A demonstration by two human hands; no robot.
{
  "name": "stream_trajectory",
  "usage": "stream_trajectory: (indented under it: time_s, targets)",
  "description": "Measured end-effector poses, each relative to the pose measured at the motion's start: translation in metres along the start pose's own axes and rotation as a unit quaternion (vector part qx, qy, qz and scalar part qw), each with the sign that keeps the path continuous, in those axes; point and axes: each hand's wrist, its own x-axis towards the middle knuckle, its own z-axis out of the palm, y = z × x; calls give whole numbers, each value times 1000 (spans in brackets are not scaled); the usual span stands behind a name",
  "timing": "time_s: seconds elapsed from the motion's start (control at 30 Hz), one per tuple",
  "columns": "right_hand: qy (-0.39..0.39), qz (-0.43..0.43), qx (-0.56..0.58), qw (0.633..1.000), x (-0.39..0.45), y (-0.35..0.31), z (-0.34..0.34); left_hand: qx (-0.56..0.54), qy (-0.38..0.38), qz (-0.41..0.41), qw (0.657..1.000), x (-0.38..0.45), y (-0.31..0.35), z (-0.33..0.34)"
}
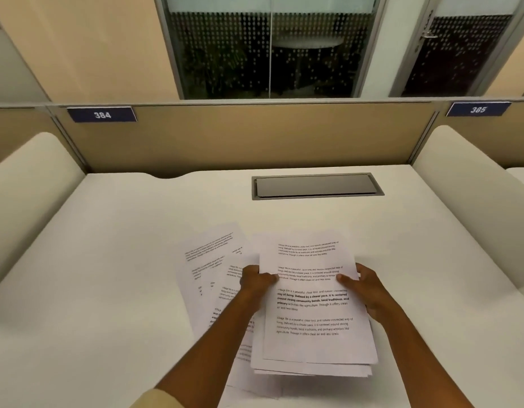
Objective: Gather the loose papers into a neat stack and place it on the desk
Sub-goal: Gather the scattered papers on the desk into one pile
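A bundle of printed white sheets is held a little above the white desk, its lower edges fanned and uneven. My left hand grips the bundle's left edge, thumb on top. My right hand grips its right edge, thumb on the page. Several loose printed sheets lie spread on the desk to the left, partly under my left forearm and the held bundle.
A grey cable hatch is set into the desk behind the papers. Padded cream dividers stand on the left and right. A tan partition with plate 384 closes the back.
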Motion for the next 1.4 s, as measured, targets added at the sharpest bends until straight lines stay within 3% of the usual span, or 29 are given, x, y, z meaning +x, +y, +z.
stream_trajectory:
  time_s: [0.37, 0.63, 0.77, 0.9, 1.2, 1.4]
  targets:
    - [11, 53, -56, 997, 2, 13, 69, 94, 62, -2, 994, 2, -2, -50]
    - [53, 42, -216, 974, -18, 38, 123, 159, 111, -2, 981, 10, -27, -75]
    - [101, 71, -334, 934, -22, 38, 141, 228, 137, 37, 963, 14, -38, -81]
    - [120, 93, -332, 931, -24, 41, 154, 319, 167, 13, 933, 15, -43, -82]
    - [141, 90, -300, 939, -23, 42, 166, 352, 159, 0, 922, 17, -47, -87]
    - [139, 77, -245, 956, -27, 41, 177, 246, 168, 65, 952, 21, -50, -97]
